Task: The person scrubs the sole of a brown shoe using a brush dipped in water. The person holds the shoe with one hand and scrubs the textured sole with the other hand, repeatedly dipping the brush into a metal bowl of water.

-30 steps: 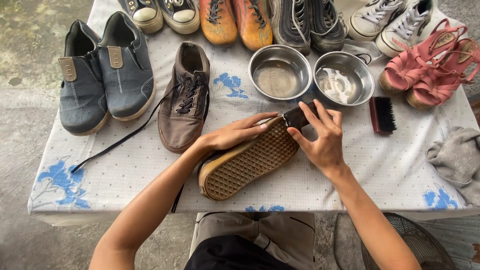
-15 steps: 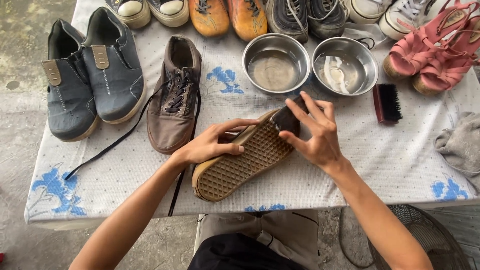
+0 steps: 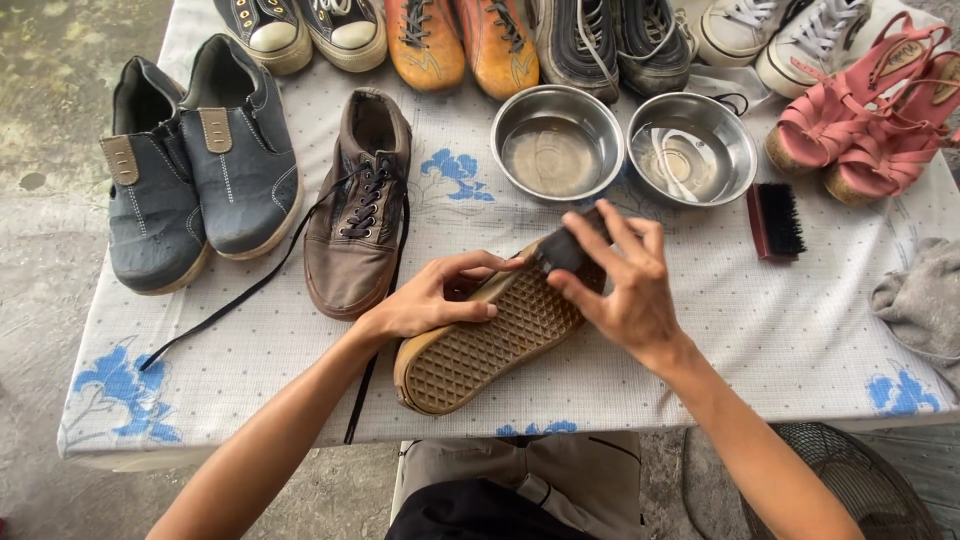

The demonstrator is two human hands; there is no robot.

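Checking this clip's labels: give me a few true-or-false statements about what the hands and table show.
1. The left hand steadies an upturned brown shoe, sole up. True.
2. The right hand presses a dark brush near the shoe's heel end. True.
3. Both steel bowls are stacked. False: the left bowl and right bowl sit side by side.
4. The red-backed brush lies inside a bowl. False: it lies on the tablecloth.
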